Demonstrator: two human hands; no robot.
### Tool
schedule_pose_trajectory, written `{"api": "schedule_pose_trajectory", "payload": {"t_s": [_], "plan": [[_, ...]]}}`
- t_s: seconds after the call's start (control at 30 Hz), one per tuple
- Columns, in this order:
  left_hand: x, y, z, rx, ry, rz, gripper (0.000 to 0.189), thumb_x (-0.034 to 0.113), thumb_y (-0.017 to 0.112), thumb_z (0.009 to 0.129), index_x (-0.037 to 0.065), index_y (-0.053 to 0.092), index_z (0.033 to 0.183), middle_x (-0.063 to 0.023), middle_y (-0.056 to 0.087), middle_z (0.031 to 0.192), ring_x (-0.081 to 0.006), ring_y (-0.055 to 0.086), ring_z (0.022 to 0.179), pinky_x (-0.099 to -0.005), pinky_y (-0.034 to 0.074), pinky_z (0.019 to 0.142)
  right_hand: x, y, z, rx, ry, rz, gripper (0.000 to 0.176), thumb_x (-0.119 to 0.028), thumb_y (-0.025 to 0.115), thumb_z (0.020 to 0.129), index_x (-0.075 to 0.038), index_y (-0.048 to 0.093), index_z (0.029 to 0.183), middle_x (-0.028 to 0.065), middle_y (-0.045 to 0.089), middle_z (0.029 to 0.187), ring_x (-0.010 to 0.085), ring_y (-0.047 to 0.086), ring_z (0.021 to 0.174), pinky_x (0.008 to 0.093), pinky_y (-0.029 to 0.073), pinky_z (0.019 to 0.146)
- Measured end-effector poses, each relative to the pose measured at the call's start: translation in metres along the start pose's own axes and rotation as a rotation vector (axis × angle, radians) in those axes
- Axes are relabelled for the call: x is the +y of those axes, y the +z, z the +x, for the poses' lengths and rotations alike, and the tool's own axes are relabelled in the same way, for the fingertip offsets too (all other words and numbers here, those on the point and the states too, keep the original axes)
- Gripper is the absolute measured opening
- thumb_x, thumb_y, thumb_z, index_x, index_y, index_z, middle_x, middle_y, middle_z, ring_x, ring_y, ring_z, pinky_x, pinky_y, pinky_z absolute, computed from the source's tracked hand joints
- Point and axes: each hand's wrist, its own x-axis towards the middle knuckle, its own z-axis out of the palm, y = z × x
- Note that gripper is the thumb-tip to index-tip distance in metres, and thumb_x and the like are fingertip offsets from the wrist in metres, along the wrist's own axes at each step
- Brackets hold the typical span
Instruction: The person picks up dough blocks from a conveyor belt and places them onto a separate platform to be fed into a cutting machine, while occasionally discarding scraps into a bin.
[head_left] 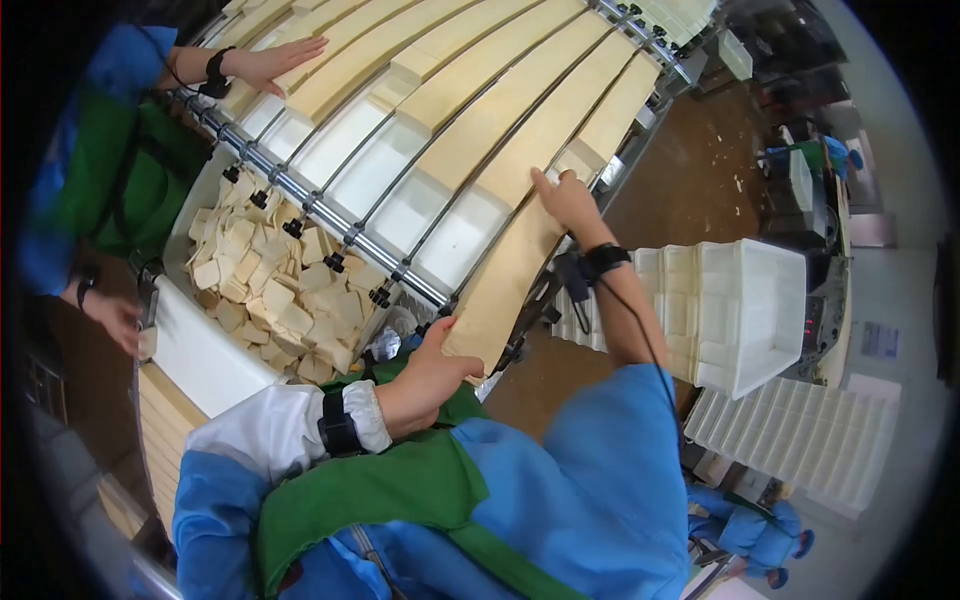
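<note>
— Tan slab [515,265]: how do the fingers sit on it?
— The left hand [430,370] has its fingers [441,335] curled round the near end, gripping it. The right hand [568,203] lies flat farther up, fingers [545,183] straight, pressing on top.
— Where does it lie?
— At the rack's right edge, its near end jutting past the metal rail [330,215].
— How far along?
— Midway, I'd judge: several channels carry slabs, and some white channels [450,240] show bare near the rail. A co-worker's hand [275,62] rests on another slab, and cut pieces [265,285] fill the bin below.
</note>
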Motion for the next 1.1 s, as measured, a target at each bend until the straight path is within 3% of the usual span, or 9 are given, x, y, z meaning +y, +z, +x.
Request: {"api": "schedule_pose_trajectory", "payload": {"t_s": [0.1,0.3,0.5,0.63,0.7,0.73,0.83,0.9,1.1], "plan": [[0.004,0.005,0.004,0.017,-0.014,-0.072,0.081,-0.002,0.064,0.083,0.007,0.025,0.154,-0.0116,0.057,0.119,-0.0163,0.057,0.095,-0.0266,0.045,0.073,-0.008,0.006,-0.009,0.089,0.008,-0.05,0.079,-0.063,0.061,0.092,0.015,0.059,0.106,0.0371,0.067,0.099,0.0487,0.066,0.098,0.0505,0.055,0.084],[0.011,0.009,0.014,0.007,0.009,-0.004,0.083,-0.004,0.063,0.082,0.006,0.025,0.155,-0.0136,0.056,0.125,-0.021,0.058,0.105,-0.0306,0.049,0.083,0.007,0.014,-0.008,0.539,-0.254,-0.018,0.067,-0.053,0.064,0.093,0.011,0.062,0.113,0.0359,0.055,0.129,0.049,0.059,0.113,0.0549,0.047,0.098],[0.005,0.014,0.064,-0.001,0.173,-0.003,0.087,-0.001,0.067,0.078,-0.001,0.024,0.154,-0.0175,0.056,0.123,-0.0221,0.056,0.111,-0.0312,0.047,0.093,0.016,0.001,-0.001,0.666,-0.175,-0.204,0.057,-0.045,0.069,0.092,0.004,0.063,0.12,0.0295,0.057,0.129,0.0437,0.053,0.121,0.0582,0.035,0.104],[0.004,0.014,0.111,-0.006,0.289,0.059,0.083,-0.006,0.064,0.084,0.006,0.02,0.155,-0.019,0.063,0.116,-0.0209,0.062,0.098,-0.029,0.05,0.081,0.011,-0.018,-0.032,0.549,-0.395,-0.119,0.049,-0.037,0.07,0.092,0.001,0.064,0.121,0.0284,0.059,0.125,0.0437,0.054,0.117,0.0543,0.039,0.104],[-0.001,0.01,0.12,0.139,0.3,0.288,0.077,-0.001,0.067,0.088,0.007,0.022,0.151,-0.0167,0.069,0.099,-0.0174,0.064,0.083,-0.0285,0.05,0.07,-0.006,-0.025,-0.061,0.448,-0.477,-0.024,0.046,-0.034,0.071,0.091,0.001,0.064,0.121,0.0277,0.059,0.125,0.0438,0.055,0.117,0.0544,0.04,0.103],[-0.003,0.01,0.122,0.148,0.287,0.284,0.077,-0.001,0.067,0.088,0.007,0.022,0.151,-0.0167,0.069,0.099,-0.0174,0.064,0.083,-0.0285,0.05,0.07,-0.016,-0.028,-0.077,0.362,-0.564,0.069,0.044,-0.031,0.072,0.091,0.001,0.064,0.12,0.0269,0.059,0.126,0.0439,0.055,0.116,0.0546,0.041,0.101],[-0.004,0.01,0.119,0.257,0.369,0.439,0.078,0.015,0.073,0.088,0.004,0.023,0.147,-0.0237,0.069,0.091,-0.037,0.07,0.083,-0.0435,0.054,0.074,-0.03,-0.016,-0.115,0.16,-0.643,0.092,0.045,-0.025,0.072,0.09,-0.002,0.061,0.127,0.0251,0.055,0.136,0.0447,0.051,0.127,0.0551,0.038,0.109],[-0.011,0.006,0.124,0.275,0.382,0.46,0.079,0.016,0.074,0.088,0.003,0.024,0.146,-0.0244,0.069,0.091,-0.0384,0.07,0.084,-0.0443,0.054,0.074,-0.032,-0.008,-0.131,0.018,-0.689,0.048,0.051,-0.026,0.069,0.092,-0.005,0.056,0.137,0.0222,0.048,0.148,0.0424,0.041,0.141,0.0548,0.03,0.119],[-0.015,0.0,0.125,0.255,0.311,0.469,0.081,0.02,0.077,0.086,0.001,0.026,0.147,-0.0243,0.069,0.089,-0.0402,0.071,0.084,-0.0461,0.055,0.075,-0.017,0.012,-0.137,-0.008,-0.67,-0.056,0.057,-0.034,0.065,0.095,-0.013,0.051,0.147,0.0138,0.038,0.16,0.0385,0.033,0.148,0.0554,0.025,0.121]]}}
